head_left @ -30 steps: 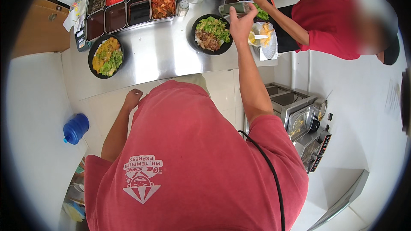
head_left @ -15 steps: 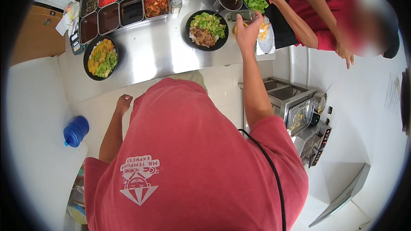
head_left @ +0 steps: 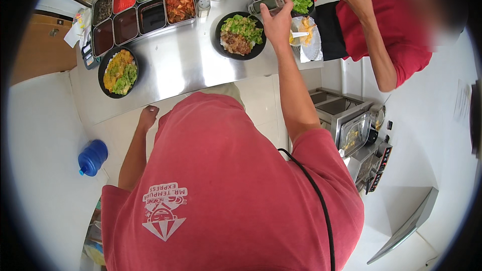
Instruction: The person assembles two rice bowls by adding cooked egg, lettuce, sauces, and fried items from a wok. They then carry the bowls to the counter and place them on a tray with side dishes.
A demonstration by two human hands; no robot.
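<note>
Beside the meat bowl (head_left: 240,36), a jar (head_left: 271,3) is grasped, presumably for steadiness, by the right hand (head_left: 277,20); the left hand (head_left: 148,116) is curled, contents unclear.

Commercial kitchen: topping pans (head_left: 138,20), apparently a fryer (head_left: 331,115).

Head view, left of two fisheyes worn side by side, facing steeply down. Wearer's red shirt (head_left: 236,170) nearest, filling lower middle. Left hand (head_left: 148,116) and right hand (head_left: 277,24) both within view, farther out. Desk (head_left: 173,57) across upper left and centre, seen from above; floor (head_left: 261,108) below its edge. Straight edges bend toward dark rim.
</note>
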